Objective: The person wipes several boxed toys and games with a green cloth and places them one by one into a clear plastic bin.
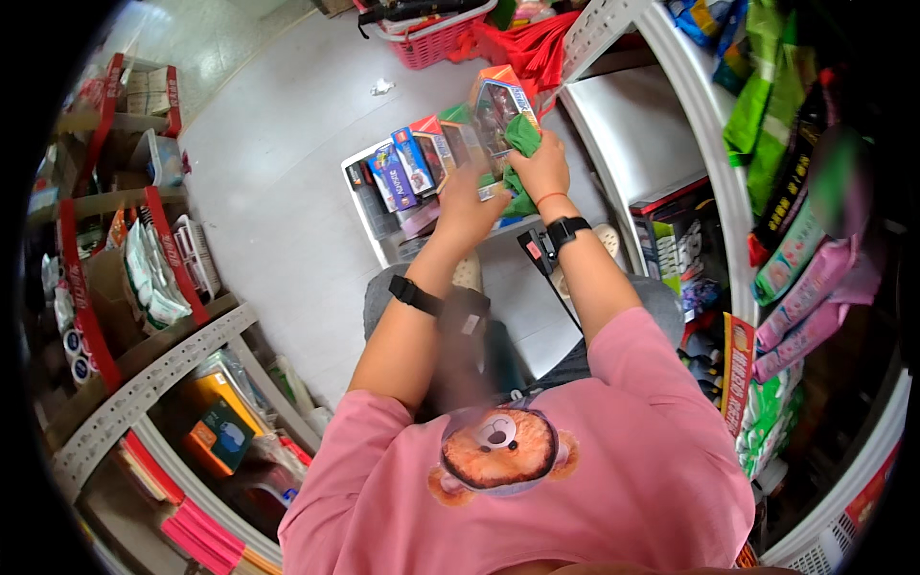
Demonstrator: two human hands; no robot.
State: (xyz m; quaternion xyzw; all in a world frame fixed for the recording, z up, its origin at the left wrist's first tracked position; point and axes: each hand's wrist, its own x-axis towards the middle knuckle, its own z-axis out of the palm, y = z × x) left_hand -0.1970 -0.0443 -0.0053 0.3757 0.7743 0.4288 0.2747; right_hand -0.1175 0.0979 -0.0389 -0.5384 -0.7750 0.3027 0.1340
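My right hand (541, 167) is closed around a crumpled green cloth (523, 136). Just beyond it stands a toy box (499, 107) with an orange top and a clear window. My left hand (469, 206) reaches over a white bin (379, 251) in front of my knees, its thumb pointing right; motion smears its fingers, and whether they grip anything is unclear. Inside the bin, left of that hand, a blue-and-white box (412, 161) leans beside a purple-blue box (394, 178). A red-edged windowed box (433, 144) stands next to them, partly covered by blur.
Shelves with packets and books (219, 436) line the left side. On the right rise white metal shelves (640, 125) and hanging colourful packages (805, 259). A pink basket (431, 43) and red bags (527, 50) lie at the far side; a white scrap (382, 86) rests on the grey floor.
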